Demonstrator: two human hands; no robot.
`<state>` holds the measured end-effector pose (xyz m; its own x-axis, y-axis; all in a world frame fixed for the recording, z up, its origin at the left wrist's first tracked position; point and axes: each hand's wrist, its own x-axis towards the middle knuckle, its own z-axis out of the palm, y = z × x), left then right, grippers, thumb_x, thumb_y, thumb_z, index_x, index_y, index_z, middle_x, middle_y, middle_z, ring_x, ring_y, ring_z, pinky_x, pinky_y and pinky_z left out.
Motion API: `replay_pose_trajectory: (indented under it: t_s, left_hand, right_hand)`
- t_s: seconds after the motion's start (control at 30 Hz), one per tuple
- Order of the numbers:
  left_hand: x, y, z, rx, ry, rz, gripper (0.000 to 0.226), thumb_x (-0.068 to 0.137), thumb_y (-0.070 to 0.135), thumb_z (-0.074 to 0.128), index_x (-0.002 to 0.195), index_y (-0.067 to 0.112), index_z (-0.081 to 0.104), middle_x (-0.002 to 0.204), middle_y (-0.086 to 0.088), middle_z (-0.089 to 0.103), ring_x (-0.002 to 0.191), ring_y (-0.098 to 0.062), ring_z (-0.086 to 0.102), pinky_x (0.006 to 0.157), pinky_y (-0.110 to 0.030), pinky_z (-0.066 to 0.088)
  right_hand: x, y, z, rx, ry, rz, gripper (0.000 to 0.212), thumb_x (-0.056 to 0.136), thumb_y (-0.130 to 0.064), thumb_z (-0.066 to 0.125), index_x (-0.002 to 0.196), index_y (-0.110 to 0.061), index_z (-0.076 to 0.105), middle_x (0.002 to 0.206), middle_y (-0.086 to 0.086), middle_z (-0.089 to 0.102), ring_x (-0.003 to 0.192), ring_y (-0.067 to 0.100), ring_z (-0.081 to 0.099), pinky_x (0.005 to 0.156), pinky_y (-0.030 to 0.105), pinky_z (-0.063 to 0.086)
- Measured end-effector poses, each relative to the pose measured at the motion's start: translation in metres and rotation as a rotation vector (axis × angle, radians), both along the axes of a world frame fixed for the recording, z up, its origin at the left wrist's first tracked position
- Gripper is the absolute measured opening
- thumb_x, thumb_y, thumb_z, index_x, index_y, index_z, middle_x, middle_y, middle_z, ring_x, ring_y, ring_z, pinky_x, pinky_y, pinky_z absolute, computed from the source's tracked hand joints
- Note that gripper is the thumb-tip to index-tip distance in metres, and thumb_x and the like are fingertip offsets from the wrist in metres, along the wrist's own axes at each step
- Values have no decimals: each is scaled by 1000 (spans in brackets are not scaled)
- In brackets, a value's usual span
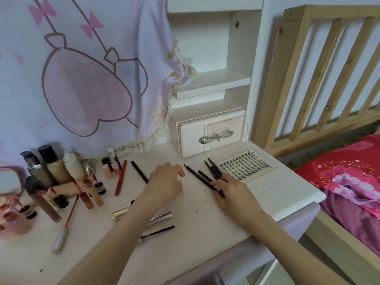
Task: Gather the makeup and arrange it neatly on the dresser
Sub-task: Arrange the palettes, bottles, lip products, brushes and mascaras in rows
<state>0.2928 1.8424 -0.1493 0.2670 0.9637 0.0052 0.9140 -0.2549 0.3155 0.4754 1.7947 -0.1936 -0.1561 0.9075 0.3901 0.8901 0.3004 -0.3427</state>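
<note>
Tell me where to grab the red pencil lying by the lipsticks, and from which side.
Pinch the red pencil near its middle, coming straight down from above. It lies flat on the dresser top, so only its long sides can be pinched. The small tubes crowd its far end and the lip glosses sit to its left; the middle and near end look freer.

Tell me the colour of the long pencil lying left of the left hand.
Red: the pencil lies alone on the dresser, left of the left hand. Head view.

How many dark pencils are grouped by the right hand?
4: two dark pencils beside the lash case, two more running under the right hand, which may hide others.
</note>
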Motion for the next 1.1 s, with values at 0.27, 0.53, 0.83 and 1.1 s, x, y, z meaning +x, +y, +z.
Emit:
replay_pose_trajectory:
  t_s: [0.27, 0.53, 0.83, 1.1]
  left_hand:
    - [9, 8, -3, 16, 225, -34, 20, 89, 16, 53, 106, 23, 62, 108, 3, 61, 109, -20, 46, 87, -29, 24]
    - [44, 16, -12, -50, -109, 57, 25, 91, 26, 53, 112, 12, 53, 113, -4, 59, 112, -23, 49, 92, -32, 33]
    - [65, 18, -21, -56, -280, 83, 21, 90, 12, 51, 109, 17, 58, 113, 0, 62, 112, -19, 53, 99, -34, 36]
    - [37, 12, -16, 23, -267, -39, 20, 92, 17, 50, 110, 14, 59, 113, -2, 59, 106, -18, 54, 95, -29, 40]
  right_hand:
    - [-2, 5, -2, 21, 45, -76, 21, 92, -13, 54, 105, -4, 68, 94, 14, 57, 73, 34, 58, 61, 33, 41]
    - [-3, 9, -12, 81, 82, -146, 12, 78, -10, 59, 75, -5, 70, 72, 10, 55, 48, 30, 54, 40, 29, 39]
    - [-3, 9, -9, 170, -45, -212, 18, 70, -16, 52, 61, -16, 68, 60, 2, 51, 45, 21, 50, 42, 18, 26]
    - [-3, 9, -9, 241, -13, -187, 30, 78, -24, 43, 75, -11, 70, 67, 5, 57, 56, 26, 55, 54, 30, 47]
